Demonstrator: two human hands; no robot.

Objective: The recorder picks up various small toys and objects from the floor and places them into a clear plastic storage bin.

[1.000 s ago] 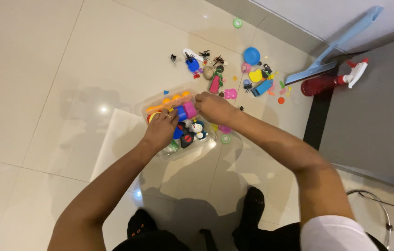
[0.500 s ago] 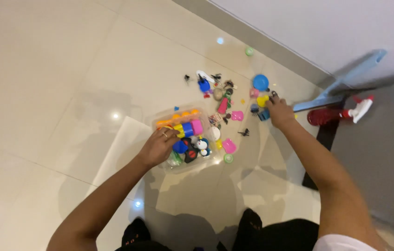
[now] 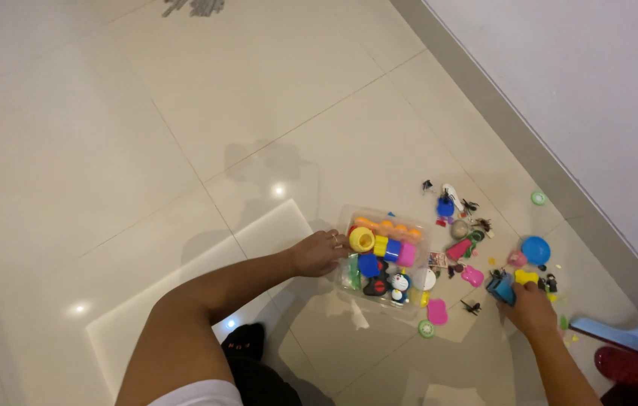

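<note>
On the tiled floor, a blue toy (image 3: 501, 289) now sits pinched in the right hand (image 3: 527, 308), which has left the clear toy box (image 3: 383, 263) for the scattered toys (image 3: 477, 240); the left hand (image 3: 319, 252) still grips the box's rim, fingers curled.

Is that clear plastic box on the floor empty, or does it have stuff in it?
Partly filled. The clear box holds small colourful toys, among them a yellow ring; the left hand rests at its edge.
</note>
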